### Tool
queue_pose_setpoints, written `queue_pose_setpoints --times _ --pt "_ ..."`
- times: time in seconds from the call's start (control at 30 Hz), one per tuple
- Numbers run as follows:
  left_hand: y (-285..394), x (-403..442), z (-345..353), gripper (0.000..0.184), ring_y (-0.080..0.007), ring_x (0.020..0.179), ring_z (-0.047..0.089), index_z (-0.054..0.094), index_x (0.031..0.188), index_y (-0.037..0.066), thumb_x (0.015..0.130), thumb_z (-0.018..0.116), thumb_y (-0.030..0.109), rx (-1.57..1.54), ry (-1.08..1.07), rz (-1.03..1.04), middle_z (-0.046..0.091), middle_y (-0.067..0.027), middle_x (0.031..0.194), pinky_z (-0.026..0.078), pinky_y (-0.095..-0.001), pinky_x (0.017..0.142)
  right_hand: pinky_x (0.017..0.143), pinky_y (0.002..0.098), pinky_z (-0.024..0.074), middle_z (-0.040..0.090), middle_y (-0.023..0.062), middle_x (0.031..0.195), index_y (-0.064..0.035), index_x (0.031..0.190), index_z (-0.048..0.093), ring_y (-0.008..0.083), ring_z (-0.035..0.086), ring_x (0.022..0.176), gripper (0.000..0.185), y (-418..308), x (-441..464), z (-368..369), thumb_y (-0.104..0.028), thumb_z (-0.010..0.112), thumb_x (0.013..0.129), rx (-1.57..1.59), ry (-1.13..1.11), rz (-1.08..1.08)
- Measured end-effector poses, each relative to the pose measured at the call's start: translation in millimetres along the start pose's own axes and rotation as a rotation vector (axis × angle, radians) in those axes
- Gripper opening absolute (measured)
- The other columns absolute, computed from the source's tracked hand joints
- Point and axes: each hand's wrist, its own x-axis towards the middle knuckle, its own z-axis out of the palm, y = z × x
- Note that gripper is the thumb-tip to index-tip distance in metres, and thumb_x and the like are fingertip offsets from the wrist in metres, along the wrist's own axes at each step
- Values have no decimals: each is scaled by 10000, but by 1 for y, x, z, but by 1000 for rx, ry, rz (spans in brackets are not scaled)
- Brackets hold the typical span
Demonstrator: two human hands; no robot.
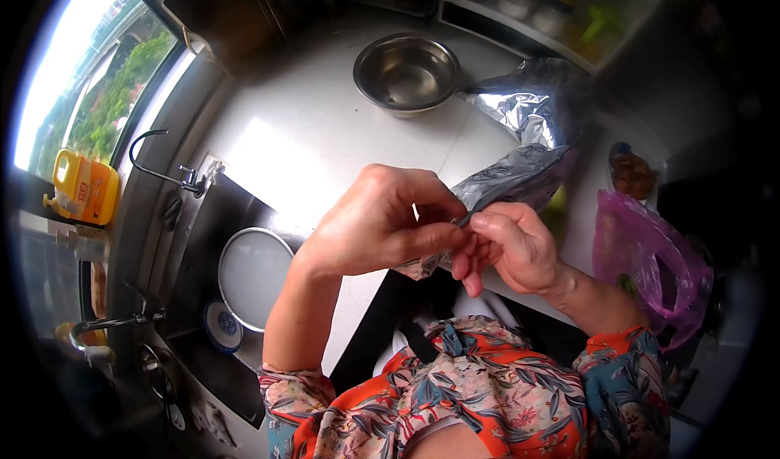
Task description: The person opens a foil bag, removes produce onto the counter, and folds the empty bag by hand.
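Note:
My left hand (382, 219) and my right hand (520, 248) meet in front of me, above the near edge of the white counter (301, 146). Between their fingertips they pinch the edge of a silver foil bag (508, 179). My left thumb and index finger press from one side, and my right thumb from the other. The bag's body stretches away to the right behind my hands, and part of it is hidden by them. A second crumpled silver foil piece (528, 110) lies just beyond it. Farther back stands a round steel bowl (406, 77).
A pink-purple plastic bag (650, 256) lies at the right, below a small brown item in clear wrap (634, 175). On the left, a sink holds a round white pan (256, 276) and a blue-patterned dish (223, 326). A faucet (191, 184) and a yellow jug (89, 189) stand by the window.

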Motion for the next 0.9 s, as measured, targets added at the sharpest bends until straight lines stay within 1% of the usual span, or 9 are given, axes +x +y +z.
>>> queue_pose_setpoints --times 0.13,0.33,0.43,0.63,0.67,0.73,0.77,0.83,0.9 --pt "-2 0 3 135 -137 621 622 686 865 -31 762 706 55 -28 34 29 652 -102 709 507 -273 578 472 314 527 624 213 705 94 883 570 258 607 511 336 0 1 1 -186 396 947 -19 7 1" --pt "-1 2 2 125 -139 608 624 687 848 -32 755 709 49 -35 13 12 660 -105 710 507 -274 579 465 309 524 619 204 711 106 898 572 244 609 530 328 2 1 0 -164 392 944 -16 7 -3" --pt "-4 3 1 128 -137 645 643 704 852 -7 760 738 76 24 -1 76 661 -72 711 517 -252 607 464 304 522 619 194 709 105 894 577 236 610 530 327 3 1 0 -157 388 948 -27 -1 -20" --pt "0 8 -5 84 -141 619 641 689 822 -30 759 677 24 56 -76 42 662 -84 683 515 -250 597 473 289 520 623 176 703 89 879 587 218 610 523 343 2 0 0 -178 390 966 -103 -40 -37" --pt "2 9 -5 85 -164 602 640 684 794 -30 739 662 31 39 -71 35 648 -105 661 510 -266 589 475 286 520 624 173 702 86 878 588 215 610 522 346 2 0 -1 -184 391 969 -111 -47 -40" --pt "5 12 -5 94 -211 569 637 673 737 -30 697 632 44 6 -62 22 620 -149 615 500 -298 574 502 251 517 637 132 717 51 861 603 167 615 540 342 3 0 -1 -192 394 979 -83 -63 -37" --pt "5 13 -6 95 -189 572 636 678 753 -30 705 641 43 44 -80 45 628 -133 624 496 -283 562 516 234 515 644 111 725 34 853 610 143 618 550 341 4 0 -2 -196 395 983 -69 -71 -36" --pt "4 17 -9 99 -146 579 633 688 783 -29 721 660 42 120 -116 91 643 -102 641 490 -254 539 518 231 513 644 111 729 32 864 609 141 619 555 337 2 -1 0 -192 391 988 -81 -66 -35" --pt "5 19 -11 98 -154 564 630 688 767 -18 708 665 56 208 -128 133 636 -106 623 482 -258 528 520 229 511 644 110 735 32 885 608 139 619 558 331 3 -1 0 -192 390 994 -101 -68 -41"
